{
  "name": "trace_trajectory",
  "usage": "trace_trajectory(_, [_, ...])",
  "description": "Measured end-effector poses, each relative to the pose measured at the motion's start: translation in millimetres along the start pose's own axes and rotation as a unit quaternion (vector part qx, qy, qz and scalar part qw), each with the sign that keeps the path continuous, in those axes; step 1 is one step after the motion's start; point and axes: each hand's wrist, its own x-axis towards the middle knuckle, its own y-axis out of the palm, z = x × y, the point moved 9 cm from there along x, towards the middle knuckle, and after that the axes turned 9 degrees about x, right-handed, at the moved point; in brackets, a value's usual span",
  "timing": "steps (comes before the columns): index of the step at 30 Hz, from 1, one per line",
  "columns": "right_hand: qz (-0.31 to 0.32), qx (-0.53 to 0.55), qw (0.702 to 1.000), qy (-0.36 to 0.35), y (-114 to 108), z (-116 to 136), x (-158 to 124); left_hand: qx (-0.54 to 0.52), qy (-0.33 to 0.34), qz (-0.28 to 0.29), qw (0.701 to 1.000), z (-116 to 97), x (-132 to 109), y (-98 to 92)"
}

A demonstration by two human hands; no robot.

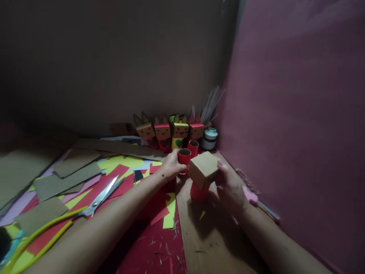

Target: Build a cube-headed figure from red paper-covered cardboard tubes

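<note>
My left hand (171, 167) is closed around a red paper tube (184, 160), its open top facing up. Just behind it stands another red tube (194, 146). My right hand (229, 186) grips a small cardboard box (203, 166) by its right side. Directly beneath that box is a red tube (199, 193); whether the two are joined I cannot tell. In a row at the back are several box-headed figures with pointed ears, including a yellow-bodied figure (179, 133) with a green heart.
Yellow-handled scissors (95, 203) lie blades apart on coloured paper and cardboard scraps (68, 180) at left. A pale lidded jar (209, 139) stands at the back right, near white sticks (212, 101). A pink-handled cutter (251, 196) lies beside the pink wall (293, 114).
</note>
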Motion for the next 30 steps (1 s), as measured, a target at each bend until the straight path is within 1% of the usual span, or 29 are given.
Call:
trace_trajectory(2, [-0.001, 0.014, 1.000, 0.012, -2.0, -7.0, 2.2, 0.003, -0.009, 0.009, 1.000, 2.5, -7.6, -5.9])
trace_trajectory(5, [-0.024, 0.042, 0.998, 0.029, -6.8, -13.8, 4.8, -0.001, -0.022, 0.026, 0.999, 3.3, -19.4, -9.2])
trace_trajectory(7, [-0.043, 0.060, 0.996, 0.040, -8.5, -14.7, 4.8, -0.012, -0.025, 0.041, 0.999, 2.4, -25.6, -6.8])
trace_trajectory(10, [-0.051, 0.096, 0.992, 0.060, -4.5, -12.7, 2.3, -0.035, -0.021, 0.058, 0.997, 3.1, -31.2, -0.1])
trace_trajectory(15, [-0.079, 0.156, 0.981, 0.089, -3.1, -10.8, -2.7, -0.046, -0.005, 0.051, 0.998, 13.0, -32.5, 6.1])
trace_trajectory(18, [-0.092, 0.159, 0.980, 0.071, -9.0, -6.4, -0.2, -0.036, -0.007, 0.041, 0.999, 17.8, -32.6, 6.6])
trace_trajectory(21, [-0.127, 0.128, 0.983, 0.045, -24.5, 1.2, 4.7, -0.024, -0.014, 0.022, 0.999, 17.2, -33.9, 1.7])
trace_trajectory(24, [-0.155, 0.054, 0.986, 0.023, -43.1, 16.9, 15.5, -0.012, -0.014, -0.033, 0.999, 13.1, -34.4, -13.6])
trace_trajectory(25, [-0.145, 0.015, 0.989, 0.017, -45.8, 24.1, 22.7, -0.008, -0.018, -0.055, 0.998, 13.0, -34.3, -19.5])
trace_trajectory(27, [-0.101, -0.064, 0.993, 0.022, -44.9, 35.6, 43.7, -0.004, -0.032, -0.093, 0.995, 15.5, -33.8, -28.9])
trace_trajectory(29, [-0.049, -0.124, 0.991, 0.033, -38.1, 42.1, 70.7, -0.009, -0.047, -0.114, 0.992, 20.1, -33.2, -33.3])
trace_trajectory(30, [-0.014, -0.159, 0.986, 0.046, -31.4, 41.4, 85.0, -0.013, -0.053, -0.120, 0.991, 22.4, -33.1, -34.0])
